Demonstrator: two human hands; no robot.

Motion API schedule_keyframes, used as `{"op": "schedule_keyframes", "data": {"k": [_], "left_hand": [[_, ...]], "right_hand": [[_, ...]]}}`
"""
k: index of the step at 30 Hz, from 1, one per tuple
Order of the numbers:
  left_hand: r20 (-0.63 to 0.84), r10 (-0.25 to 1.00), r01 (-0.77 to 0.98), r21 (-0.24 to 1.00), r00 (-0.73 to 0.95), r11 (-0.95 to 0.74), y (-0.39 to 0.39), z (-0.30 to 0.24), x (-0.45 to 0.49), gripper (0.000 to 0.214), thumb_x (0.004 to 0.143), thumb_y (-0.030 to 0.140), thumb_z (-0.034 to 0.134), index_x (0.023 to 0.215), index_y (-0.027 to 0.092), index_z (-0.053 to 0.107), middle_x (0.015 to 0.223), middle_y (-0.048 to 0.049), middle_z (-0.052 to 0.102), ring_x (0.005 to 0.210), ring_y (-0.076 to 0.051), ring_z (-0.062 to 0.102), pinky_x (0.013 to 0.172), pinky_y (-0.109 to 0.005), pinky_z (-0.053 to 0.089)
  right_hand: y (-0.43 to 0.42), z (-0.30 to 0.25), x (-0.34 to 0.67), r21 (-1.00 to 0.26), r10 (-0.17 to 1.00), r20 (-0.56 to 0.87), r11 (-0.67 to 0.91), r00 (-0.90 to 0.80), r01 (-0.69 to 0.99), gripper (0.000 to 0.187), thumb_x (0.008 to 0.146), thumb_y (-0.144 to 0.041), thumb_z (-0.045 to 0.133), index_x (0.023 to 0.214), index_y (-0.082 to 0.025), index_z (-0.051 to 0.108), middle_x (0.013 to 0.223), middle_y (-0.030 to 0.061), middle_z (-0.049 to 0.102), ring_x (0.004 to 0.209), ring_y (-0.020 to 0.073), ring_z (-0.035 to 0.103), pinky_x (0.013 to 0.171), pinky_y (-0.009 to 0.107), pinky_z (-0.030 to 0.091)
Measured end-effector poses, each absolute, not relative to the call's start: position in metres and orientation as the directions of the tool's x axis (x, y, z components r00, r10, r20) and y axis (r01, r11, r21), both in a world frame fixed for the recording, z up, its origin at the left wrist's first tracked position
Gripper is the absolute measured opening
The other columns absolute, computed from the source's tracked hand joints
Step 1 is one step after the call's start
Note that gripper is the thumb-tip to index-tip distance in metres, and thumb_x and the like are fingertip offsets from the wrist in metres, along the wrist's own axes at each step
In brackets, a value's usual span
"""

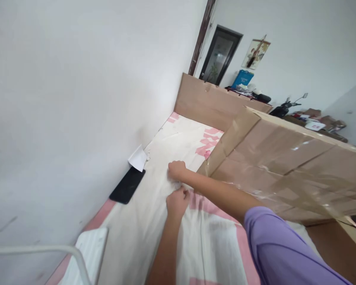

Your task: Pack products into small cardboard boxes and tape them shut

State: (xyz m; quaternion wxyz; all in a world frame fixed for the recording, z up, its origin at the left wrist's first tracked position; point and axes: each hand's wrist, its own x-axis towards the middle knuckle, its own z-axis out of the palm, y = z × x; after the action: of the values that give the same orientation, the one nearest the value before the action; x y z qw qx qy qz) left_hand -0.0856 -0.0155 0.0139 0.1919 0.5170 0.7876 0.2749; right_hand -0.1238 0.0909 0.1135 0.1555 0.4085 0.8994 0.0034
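Observation:
Close together over the pale cloth (160, 166), my two hands are both closed. My left hand (177, 202) has its fingers curled in, thumb side toward the right hand. Just beyond it, my right hand (177, 170) is bent into a fist with its knuckles facing away. A small whitish bit shows in the gap between them, too small to name. Whatever the fingers hold is hidden. To the left of the hands lie a dark flat phone-like slab (127, 185) and a folded white paper (138, 158), both against the wall.
A white wall (77, 99) borders the left side. Taped cardboard (284, 166) stands at the right, and another cardboard panel (204, 99) closes the far end. A white slatted object (87, 249) and a curved white tube (47, 249) are at lower left.

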Motion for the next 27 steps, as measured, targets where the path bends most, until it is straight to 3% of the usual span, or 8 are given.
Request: {"op": "schedule_keyframes", "data": {"k": [3,9,12,15,18,21,24,27], "left_hand": [[-0.018,0.928,0.691,0.662,-0.373,0.291,-0.015,0.013,-0.086,0.025,0.099,0.035,0.047,0.099,0.026,0.07,0.088,-0.0016,0.078,0.082,-0.02,0.073,0.066,-0.03,0.036],[-0.064,0.946,0.654,0.707,-0.318,0.267,-0.012,0.013,-0.07,0.019,0.091,0.03,0.056,0.091,0.025,0.074,0.088,-0.0046,0.078,0.083,-0.022,0.073,0.067,-0.031,0.036],[-0.102,0.956,0.615,0.746,-0.274,0.256,-0.011,0.016,-0.064,0.02,0.09,0.029,0.056,0.088,0.023,0.075,0.088,-0.0075,0.078,0.084,-0.024,0.073,0.067,-0.032,0.036],[-0.09,0.96,0.561,0.796,-0.264,0.228,-0.013,0.019,-0.063,0.022,0.094,0.032,0.053,0.093,0.025,0.074,0.087,-0.0065,0.078,0.081,-0.023,0.072,0.066,-0.032,0.035],[-0.071,0.952,0.484,0.848,-0.297,0.215,-0.017,0.018,-0.063,0.023,0.098,0.033,0.049,0.101,0.028,0.072,0.087,-0.0027,0.078,0.079,-0.02,0.071,0.065,-0.03,0.035],[-0.057,0.949,0.439,0.877,-0.31,0.196,-0.019,0.016,-0.062,0.024,0.1,0.035,0.049,0.105,0.028,0.071,0.088,-0.0021,0.077,0.08,-0.019,0.07,0.065,-0.029,0.036],[-0.043,0.952,0.438,0.881,-0.303,0.179,-0.02,0.014,-0.062,0.026,0.101,0.035,0.045,0.103,0.027,0.07,0.084,-0.0024,0.076,0.076,-0.019,0.069,0.064,-0.029,0.035],[-0.055,0.958,0.414,0.894,-0.283,0.174,-0.021,0.015,-0.066,0.026,0.101,0.034,0.044,0.1,0.026,0.069,0.08,-0.0022,0.074,0.074,-0.018,0.068,0.064,-0.028,0.035]], "right_hand": [[0.115,0.083,-0.15,0.127,0.785,-0.261,0.606,-0.562,0.786,0.036,0.101,-0.045,0.059,0.121,-0.015,0.065,0.122,0.0098,0.068,0.109,0.023,0.067,0.096,0.045,0.055],[0.129,0.052,-0.154,0.059,0.803,-0.227,0.576,-0.551,0.815,0.05,0.109,-0.037,0.026,0.127,-0.011,0.065,0.132,0.0208,0.065,0.123,0.0311,0.062,0.099,0.044,0.051],[0.134,0.055,-0.161,0.023,0.781,-0.31,0.576,-0.542,0.817,0.051,0.107,-0.041,0.03,0.128,-0.011,0.066,0.133,0.0221,0.066,0.124,0.0341,0.062,0.099,0.048,0.051],[0.144,0.069,-0.176,-0.011,0.744,-0.408,0.576,-0.53,0.817,0.061,0.105,-0.056,0.032,0.124,-0.014,0.07,0.132,0.0213,0.069,0.122,0.036,0.065,0.101,0.054,0.05],[0.166,0.093,-0.189,-0.01,0.762,-0.401,0.552,-0.509,0.834,0.067,0.104,-0.064,0.027,0.132,-0.017,0.067,0.141,0.018,0.064,0.129,0.0353,0.061,0.107,0.057,0.047],[0.201,0.12,-0.186,0.074,0.865,-0.319,0.43,-0.387,0.9,0.054,0.107,-0.047,0.035,0.146,-0.015,0.055,0.149,0.0225,0.055,0.134,0.0371,0.056,0.104,0.06,0.047],[0.233,0.137,-0.162,0.201,0.947,-0.275,0.224,-0.164,0.954,0.044,0.1,-0.031,0.056,0.135,-0.005,0.062,0.137,0.0298,0.06,0.129,0.0431,0.058,0.094,0.065,0.051],[0.25,0.14,-0.128,0.268,0.969,-0.247,0.091,-0.022,0.959,0.031,0.099,-0.03,0.063,0.116,-0.007,0.072,0.12,0.0203,0.069,0.12,0.0376,0.064,0.092,0.061,0.053]]}}
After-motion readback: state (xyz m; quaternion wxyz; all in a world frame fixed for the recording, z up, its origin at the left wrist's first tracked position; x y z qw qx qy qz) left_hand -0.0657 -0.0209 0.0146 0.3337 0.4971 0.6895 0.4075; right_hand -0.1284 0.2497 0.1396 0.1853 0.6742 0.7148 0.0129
